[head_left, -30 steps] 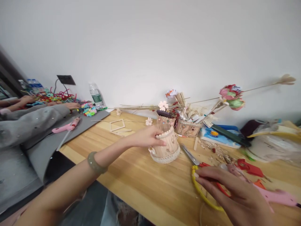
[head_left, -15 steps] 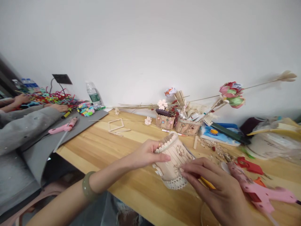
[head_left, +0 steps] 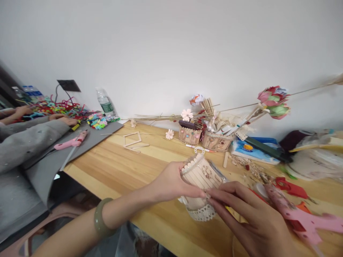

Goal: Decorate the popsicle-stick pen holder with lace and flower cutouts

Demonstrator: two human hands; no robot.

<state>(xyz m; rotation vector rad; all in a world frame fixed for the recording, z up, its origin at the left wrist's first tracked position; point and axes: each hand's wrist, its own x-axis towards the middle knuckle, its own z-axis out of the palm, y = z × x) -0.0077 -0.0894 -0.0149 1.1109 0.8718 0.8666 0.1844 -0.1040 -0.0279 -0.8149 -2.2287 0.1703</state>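
Observation:
A cup-shaped holder [head_left: 197, 177] of pale wooden craft sticks tilts above the wooden table, with white lace [head_left: 203, 213] around its lower edge and a scalloped trim at its top. My left hand [head_left: 174, 182] grips it from the left, the thumb laid across its front. Wooden flower shapes [head_left: 207, 171] decorate the side facing me. Pinched fingers of my right hand [head_left: 241, 210] meet the left thumb tip at the holder's front; what they pinch there, if anything, is too covered to make out.
On the right lie a pink glue gun [head_left: 302, 217] and a red tool [head_left: 291, 187]. Decorated stick baskets [head_left: 189, 135] stand by the wall with dried stems. Left are a stick frame [head_left: 132, 139], another pink glue gun [head_left: 71, 142], a water bottle [head_left: 105, 102] and another person's sleeves [head_left: 34, 142].
My left thumb has slid down the holder's front to meet my right fingertips, covering the small flower there. The view has shifted slightly.

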